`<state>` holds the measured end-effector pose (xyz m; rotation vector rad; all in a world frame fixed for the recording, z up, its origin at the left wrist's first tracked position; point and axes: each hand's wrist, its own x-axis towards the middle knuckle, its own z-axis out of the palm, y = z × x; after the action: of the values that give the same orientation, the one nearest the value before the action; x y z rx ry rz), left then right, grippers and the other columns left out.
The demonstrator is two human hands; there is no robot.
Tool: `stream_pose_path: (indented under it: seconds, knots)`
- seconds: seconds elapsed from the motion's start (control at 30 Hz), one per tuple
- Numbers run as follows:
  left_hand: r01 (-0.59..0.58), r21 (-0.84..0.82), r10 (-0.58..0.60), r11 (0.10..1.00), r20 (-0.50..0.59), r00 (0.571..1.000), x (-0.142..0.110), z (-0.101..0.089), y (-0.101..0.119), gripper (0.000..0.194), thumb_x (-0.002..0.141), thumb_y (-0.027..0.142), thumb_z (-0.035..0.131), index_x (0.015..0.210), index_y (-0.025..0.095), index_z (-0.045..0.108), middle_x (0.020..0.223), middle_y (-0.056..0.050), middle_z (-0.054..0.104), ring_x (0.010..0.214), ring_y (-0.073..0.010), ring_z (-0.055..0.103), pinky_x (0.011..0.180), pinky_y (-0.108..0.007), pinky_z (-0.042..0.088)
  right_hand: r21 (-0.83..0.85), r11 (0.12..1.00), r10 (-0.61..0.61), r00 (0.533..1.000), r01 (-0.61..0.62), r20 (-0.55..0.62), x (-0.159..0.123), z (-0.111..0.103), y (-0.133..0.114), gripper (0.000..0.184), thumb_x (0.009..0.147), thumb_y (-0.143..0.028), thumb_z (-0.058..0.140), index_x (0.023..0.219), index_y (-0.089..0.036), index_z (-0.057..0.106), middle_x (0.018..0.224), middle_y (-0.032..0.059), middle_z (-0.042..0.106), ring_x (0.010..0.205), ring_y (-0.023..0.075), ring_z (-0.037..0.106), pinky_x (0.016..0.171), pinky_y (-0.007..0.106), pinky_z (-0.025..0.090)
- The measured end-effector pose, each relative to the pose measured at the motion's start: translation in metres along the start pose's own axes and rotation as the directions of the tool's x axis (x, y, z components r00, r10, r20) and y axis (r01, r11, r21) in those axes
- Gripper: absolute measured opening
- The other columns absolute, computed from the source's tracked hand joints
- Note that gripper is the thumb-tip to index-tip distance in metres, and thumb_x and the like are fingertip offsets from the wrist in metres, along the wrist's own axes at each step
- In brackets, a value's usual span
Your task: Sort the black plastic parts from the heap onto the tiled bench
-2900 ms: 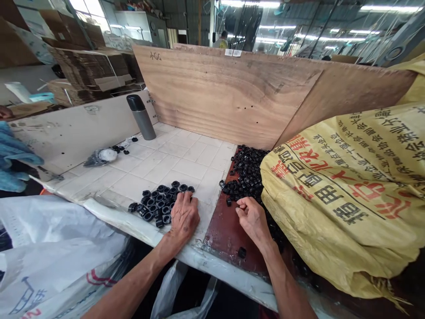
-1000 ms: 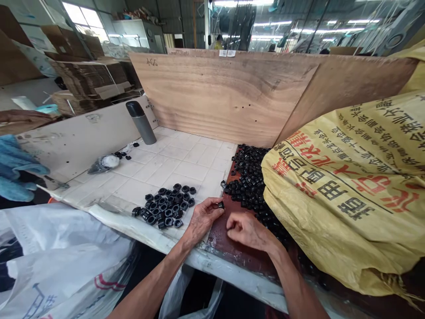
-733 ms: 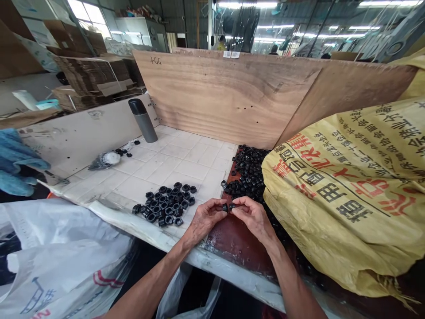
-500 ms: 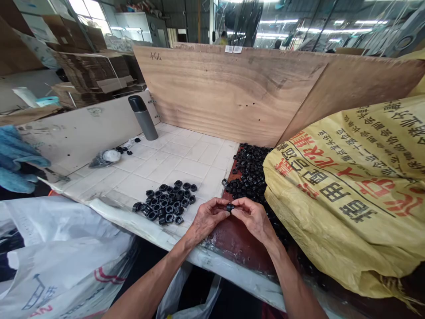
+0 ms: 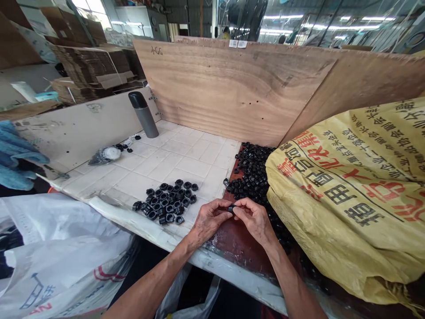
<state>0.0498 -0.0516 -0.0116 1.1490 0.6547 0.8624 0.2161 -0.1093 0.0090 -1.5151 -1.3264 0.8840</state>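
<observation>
A small black ring-shaped part (image 5: 230, 208), probably rubber or plastic, is pinched between the fingertips of my left hand (image 5: 209, 220) and my right hand (image 5: 254, 220). Both hands sit together above the edge of a brown board (image 5: 237, 252). Left of them, a small group of similar black parts (image 5: 168, 204) lies on white tiles (image 5: 186, 166). Right of them, a larger heap of black parts (image 5: 252, 173) lies on the brown board, close to my right hand. My fingers hide most of the held part.
A yellow woven sack with red and black print (image 5: 345, 195) bulges in from the right. Plywood boards (image 5: 232, 88) stand behind the tiles. A grey flask (image 5: 142, 115) stands at the back left, near a small plastic bag (image 5: 104, 156). A white sack (image 5: 59, 257) lies lower left.
My hands have come together from apart, and the small black part taken up by my left hand is now pinched between both hands. The view has tilted slightly.
</observation>
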Motion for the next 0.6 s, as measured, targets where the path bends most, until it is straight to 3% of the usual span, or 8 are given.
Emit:
stream_pose_path:
  seconds: [0.2, 0.3, 0.4, 0.5, 0.6]
  knots:
    - [0.116, -0.099, -0.116, 0.988, 0.004, 0.993, 0.0017, -0.0031, 0.0016, 0.039, 0.066, 0.034, 0.087, 0.098, 0.016, 0.074, 0.093, -0.007, 0.077, 0.086, -0.0209, 0.071, 0.088, -0.036, 0.055, -0.175, 0.941, -0.302, 0.953, 0.291, -0.034, 0.0007, 0.0025, -0.0028, 0.008, 0.088, -0.022, 0.059, 0.091, -0.023, 0.067, 0.098, 0.0058, 0.07, 0.096, 0.0222, 0.065, 0.089, 0.034, 0.052]
    - [0.089, -0.086, -0.089, 0.992, 0.012, 0.996, 0.0019, -0.0028, 0.0022, 0.038, 0.068, 0.035, 0.086, 0.098, 0.016, 0.074, 0.096, -0.007, 0.077, 0.088, -0.0215, 0.07, 0.086, -0.036, 0.055, -0.174, 0.947, -0.279, 0.96, 0.27, -0.034, 0.0007, 0.0027, -0.0037, 0.01, 0.088, -0.023, 0.061, 0.096, -0.023, 0.067, 0.098, 0.0052, 0.07, 0.093, 0.0215, 0.066, 0.086, 0.032, 0.053]
    - [-0.031, 0.009, 0.031, 0.999, 0.004, 1.0, 0.0015, -0.002, -0.0003, 0.03, 0.075, 0.034, 0.081, 0.098, 0.017, 0.073, 0.101, -0.008, 0.074, 0.095, -0.0222, 0.069, 0.09, -0.035, 0.054, -0.198, 0.958, -0.224, 0.973, 0.208, -0.061, 0.0007, 0.0046, -0.0015, 0.016, 0.091, -0.03, 0.061, 0.104, -0.023, 0.067, 0.099, 0.0054, 0.071, 0.088, 0.0206, 0.067, 0.08, 0.029, 0.053]
    - [-0.111, 0.098, 0.11, 0.989, 0.014, 0.994, 0.0013, -0.0021, -0.0043, 0.024, 0.08, 0.031, 0.077, 0.099, 0.018, 0.073, 0.102, -0.007, 0.073, 0.098, -0.0222, 0.068, 0.092, -0.035, 0.053, -0.265, 0.946, -0.212, 0.975, 0.188, -0.066, 0.001, 0.0075, 0.0029, 0.02, 0.096, -0.038, 0.056, 0.093, -0.021, 0.067, 0.084, 0.0043, 0.071, 0.072, 0.018, 0.066, 0.07, 0.027, 0.051]
    - [-0.106, 0.121, 0.103, 0.987, 0.029, 0.994, 0.0018, -0.0027, -0.0069, 0.026, 0.079, 0.031, 0.077, 0.101, 0.017, 0.073, 0.103, -0.008, 0.072, 0.097, -0.0222, 0.068, 0.091, -0.035, 0.054, -0.348, 0.92, -0.212, 0.975, 0.179, -0.06, 0.0012, 0.0089, 0.0059, 0.035, 0.099, -0.043, 0.05, 0.075, -0.021, 0.063, 0.065, 0.002, 0.065, 0.056, 0.0151, 0.058, 0.06, 0.026, 0.045]
